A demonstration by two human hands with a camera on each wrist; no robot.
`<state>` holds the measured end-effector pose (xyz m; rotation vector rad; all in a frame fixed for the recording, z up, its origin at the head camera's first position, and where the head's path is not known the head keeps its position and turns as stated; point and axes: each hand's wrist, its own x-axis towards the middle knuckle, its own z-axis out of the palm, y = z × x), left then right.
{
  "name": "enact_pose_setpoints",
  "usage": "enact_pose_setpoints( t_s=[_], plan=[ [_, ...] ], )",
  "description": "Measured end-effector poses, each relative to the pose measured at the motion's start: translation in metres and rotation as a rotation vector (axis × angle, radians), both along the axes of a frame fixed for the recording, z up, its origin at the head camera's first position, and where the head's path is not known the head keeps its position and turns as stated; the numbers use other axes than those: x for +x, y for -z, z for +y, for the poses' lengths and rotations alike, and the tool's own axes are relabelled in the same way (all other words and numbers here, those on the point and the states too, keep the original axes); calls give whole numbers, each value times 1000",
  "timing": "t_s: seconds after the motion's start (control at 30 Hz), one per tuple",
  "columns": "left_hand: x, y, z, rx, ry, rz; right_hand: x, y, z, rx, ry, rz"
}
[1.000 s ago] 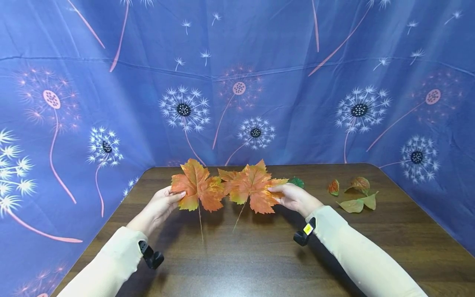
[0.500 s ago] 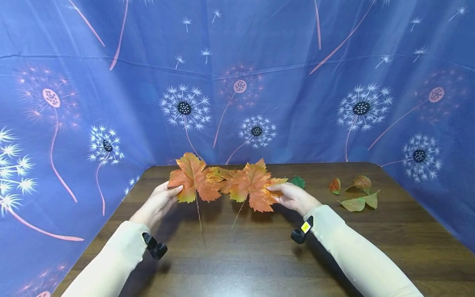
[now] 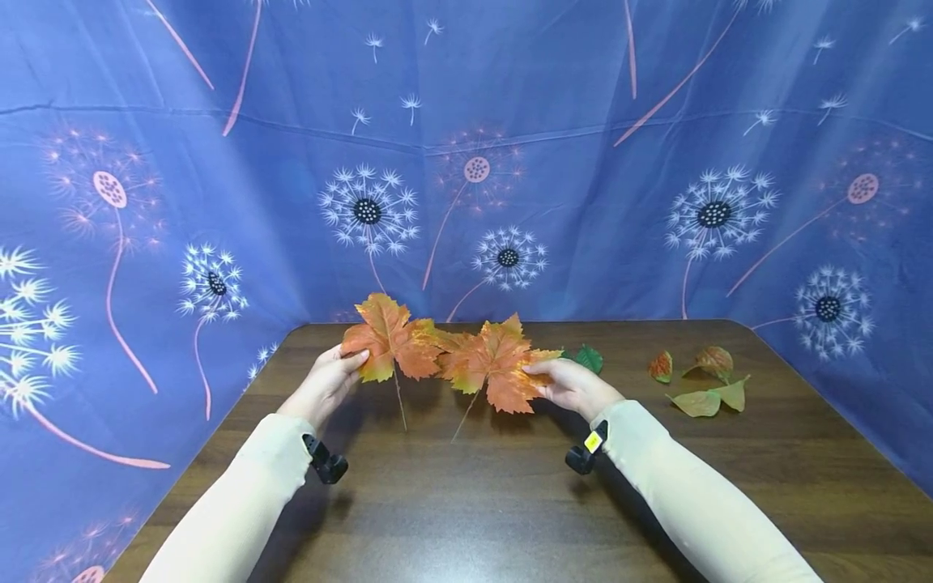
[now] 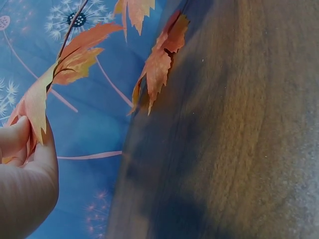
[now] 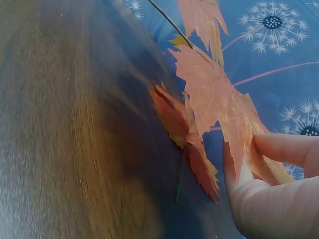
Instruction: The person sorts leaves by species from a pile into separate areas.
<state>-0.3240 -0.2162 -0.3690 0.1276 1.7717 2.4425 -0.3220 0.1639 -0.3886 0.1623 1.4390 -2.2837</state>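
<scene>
My left hand (image 3: pixel 324 389) pinches the left edge of an orange maple leaf (image 3: pixel 389 334) between thumb and fingers, and its thin stem points down toward me. A second orange maple leaf (image 3: pixel 501 364) is pinched at its right edge by my right hand (image 3: pixel 579 387). Both leaves are raised above the table, side by side, their inner edges close together or overlapping. Beneath them another orange leaf (image 5: pixel 184 127) lies on the table in the right wrist view, mostly hidden in the head view. In the left wrist view the thumb presses the held leaf (image 4: pixel 37 104) against the fingers.
On the brown wooden table (image 3: pixel 466 502), a dark green leaf (image 3: pixel 589 358) lies behind my right hand. Farther right are a small red-and-green leaf (image 3: pixel 660 367), a brownish leaf (image 3: pixel 714 361) and a pale green leaf (image 3: pixel 698 403). A blue dandelion-print cloth (image 3: pixel 583 162) hangs behind.
My left hand has moved forward, carrying its leaf farther from me and closer beside the other one. The right hand and its leaf have barely moved.
</scene>
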Motion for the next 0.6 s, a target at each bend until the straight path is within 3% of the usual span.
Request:
enact_pose_setpoints(
  t_s=[0.2, 0.6],
  plan=[
    [-8, 7, 3, 28, -35, -16, -1, 4, -6, -13, 25, -21],
    [-23, 14, 5, -11, -86, -31, -6, 16, -17, -22, 30, -55]
  ],
)
